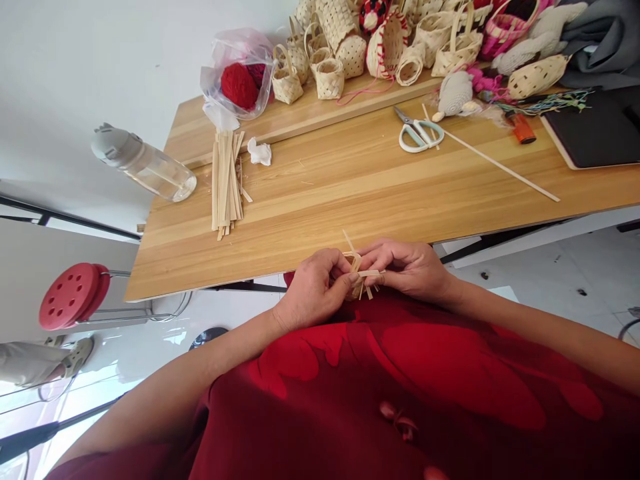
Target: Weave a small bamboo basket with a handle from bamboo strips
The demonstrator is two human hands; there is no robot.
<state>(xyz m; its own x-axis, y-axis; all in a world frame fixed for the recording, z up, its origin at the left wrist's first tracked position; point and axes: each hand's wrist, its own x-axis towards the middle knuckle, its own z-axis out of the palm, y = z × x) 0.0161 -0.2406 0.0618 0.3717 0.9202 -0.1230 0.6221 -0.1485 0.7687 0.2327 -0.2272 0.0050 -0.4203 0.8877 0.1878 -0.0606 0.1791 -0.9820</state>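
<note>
A small woven piece (354,261) of pale strips is held between both hands, just off the table's near edge and above a red garment. My left hand (317,283) grips its left side, with thumb and fingers closed on it. From the right, my right hand (407,267) pinches a strip (369,273) that lies across the piece. Loose strip ends stick out above and below. The fingers hide much of the weave.
On the table (300,220) lie a bundle of flat strips (227,180), scissors (420,133) and a long thin strip (500,165). A bottle (145,163) stands at the left edge. Several small baskets (330,79), red yarn (239,86) and a black notebook (595,130) are farther back.
</note>
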